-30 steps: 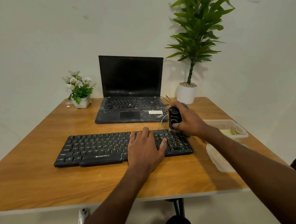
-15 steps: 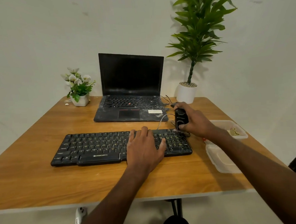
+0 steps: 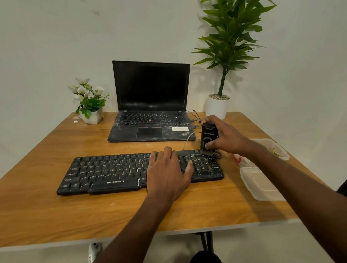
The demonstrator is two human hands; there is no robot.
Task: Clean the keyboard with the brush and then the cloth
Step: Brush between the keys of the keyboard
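A black keyboard point(image 3: 110, 173) lies across the middle of the wooden table point(image 3: 52, 214). My left hand point(image 3: 167, 174) rests flat on its right half, fingers spread, holding it down. My right hand point(image 3: 227, 135) grips a black brush point(image 3: 209, 134) upright, its lower end touching the keyboard's far right corner. The bristles are hidden by the hand and the keyboard's edge. A cloth cannot be made out with certainty.
An open black laptop point(image 3: 151, 112) stands behind the keyboard, cables beside it. A small flower pot point(image 3: 91, 115) is at the back left, a tall potted plant point(image 3: 217, 107) at the back right. Two plastic containers point(image 3: 260, 185) sit at the right edge.
My right hand has shifted the brush a little to the right along the keyboard's far right corner. My left hand stays on the keyboard.
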